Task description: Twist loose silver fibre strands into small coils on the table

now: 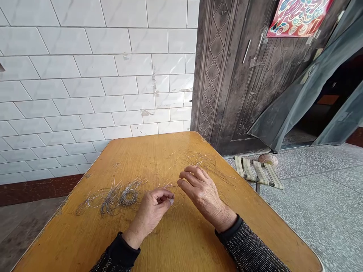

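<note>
Thumb and forefinger of my left hand [154,211] are pinched together on a thin wire [176,190]. That wire runs up to the fingertips of my right hand [200,192], whose fingers are bent and closed at its other end; the right thumb is hidden behind them. To the left of my left hand lie coiled bundles of grey wire [129,196], with loose ends sticking up. Beyond my right hand, a loose spread of fine brownish wires [202,160] lies on the wooden table [176,241].
White wall tiles [85,68] rise behind the table's far left side. A dark patterned metal door [227,83] stands at the back right, beside a hanging grey curtain [300,90]. A folding stool [256,172] with striped straps is on the speckled floor, right of the table.
</note>
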`<move>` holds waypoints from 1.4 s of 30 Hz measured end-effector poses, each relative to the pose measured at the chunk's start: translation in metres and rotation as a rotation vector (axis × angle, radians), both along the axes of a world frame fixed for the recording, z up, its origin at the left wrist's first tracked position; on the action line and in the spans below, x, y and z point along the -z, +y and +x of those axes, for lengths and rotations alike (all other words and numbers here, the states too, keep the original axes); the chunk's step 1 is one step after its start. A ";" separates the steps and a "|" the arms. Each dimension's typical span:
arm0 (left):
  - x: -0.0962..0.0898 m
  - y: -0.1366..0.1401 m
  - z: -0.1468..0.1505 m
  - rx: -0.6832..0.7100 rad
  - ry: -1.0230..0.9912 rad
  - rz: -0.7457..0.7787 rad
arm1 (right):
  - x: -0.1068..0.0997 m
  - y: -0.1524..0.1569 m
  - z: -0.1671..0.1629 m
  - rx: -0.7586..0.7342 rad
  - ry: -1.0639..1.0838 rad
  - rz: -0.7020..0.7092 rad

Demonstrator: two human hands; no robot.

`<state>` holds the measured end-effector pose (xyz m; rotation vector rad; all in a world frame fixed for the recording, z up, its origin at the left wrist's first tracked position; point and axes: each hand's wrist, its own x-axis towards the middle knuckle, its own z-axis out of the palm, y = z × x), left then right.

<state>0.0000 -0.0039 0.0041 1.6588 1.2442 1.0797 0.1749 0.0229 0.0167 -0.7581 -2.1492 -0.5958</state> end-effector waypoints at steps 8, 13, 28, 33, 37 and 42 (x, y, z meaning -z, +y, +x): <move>-0.004 -0.003 0.002 0.069 -0.146 -0.142 | -0.002 -0.001 -0.003 -0.045 -0.018 0.030; -0.008 -0.005 0.002 0.089 -0.183 -0.231 | -0.003 -0.006 -0.005 -0.052 -0.031 0.020; 0.003 0.002 0.003 -0.091 -0.166 -0.243 | 0.002 -0.001 -0.003 0.163 -0.058 -0.042; 0.001 0.005 0.000 -0.183 -0.198 -0.172 | 0.006 -0.005 -0.007 0.166 -0.025 -0.023; -0.002 0.005 -0.001 -0.225 -0.198 -0.137 | 0.007 -0.009 -0.011 0.142 -0.021 -0.022; -0.003 0.004 -0.001 -0.247 -0.214 -0.119 | 0.006 -0.011 -0.014 0.127 0.001 -0.010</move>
